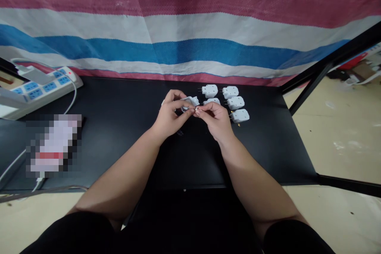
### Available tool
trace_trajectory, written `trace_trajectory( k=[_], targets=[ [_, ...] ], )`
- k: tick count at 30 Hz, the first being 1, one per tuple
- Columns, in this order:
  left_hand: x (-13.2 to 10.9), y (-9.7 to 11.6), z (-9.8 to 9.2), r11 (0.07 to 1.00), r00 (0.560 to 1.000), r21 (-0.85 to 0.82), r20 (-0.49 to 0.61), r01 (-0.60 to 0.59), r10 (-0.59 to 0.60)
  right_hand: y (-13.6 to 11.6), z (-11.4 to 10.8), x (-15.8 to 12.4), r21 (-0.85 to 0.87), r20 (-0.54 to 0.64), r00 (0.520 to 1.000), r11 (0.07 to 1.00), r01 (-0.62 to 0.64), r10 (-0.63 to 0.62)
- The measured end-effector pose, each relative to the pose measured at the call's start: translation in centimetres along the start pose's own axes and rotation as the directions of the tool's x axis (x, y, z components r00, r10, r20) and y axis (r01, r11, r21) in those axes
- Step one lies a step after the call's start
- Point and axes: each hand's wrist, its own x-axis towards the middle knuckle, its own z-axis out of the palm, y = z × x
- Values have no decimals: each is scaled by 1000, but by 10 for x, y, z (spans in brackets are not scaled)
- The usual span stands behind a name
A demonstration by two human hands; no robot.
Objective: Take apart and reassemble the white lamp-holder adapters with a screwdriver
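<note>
Over the middle of the black table, my left hand (170, 116) is closed around a white plastic plug housing (192, 100), whose hollow side shows. My right hand (218, 122) meets it at the fingertips, thumb and forefinger pinching something small and pale (196, 110), too small to name. Several white plugs with metal pins, such as this white plug (240, 115), lie just beyond and to the right of my right hand. One white plug (212, 101) is partly hidden behind that hand. Small dark pieces (179, 132) lie under my left hand.
A white power strip (22, 110) with blue sockets and a lit red light stands at the left. Nearer lies a pixelated phone (53, 143) with a white cable (38, 182). Brass-coloured bits (238, 125) lie near the plugs. Striped sheeting (190, 51) hangs behind; black frame bars (312, 83) stand right.
</note>
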Motion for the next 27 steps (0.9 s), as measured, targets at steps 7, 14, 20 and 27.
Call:
trace_trajectory(
  k=[7,14,20,27],
  targets=[
    [3,4,-4,998,993,5,94,70,-70,-2,-1,-1,66,-11,997,995,-80,81],
    [7,4,-15,991,984,-30,128,129,-124,-8,-4,1,169,-1,994,980,-106,108],
    [8,5,-22,998,931,25,357,66,-71,-18,-16,4,181,10,998,981,-70,69],
    [6,9,-18,994,872,99,482,40,-83,-24,-15,0,124,155,982,984,-124,105]
  ],
)
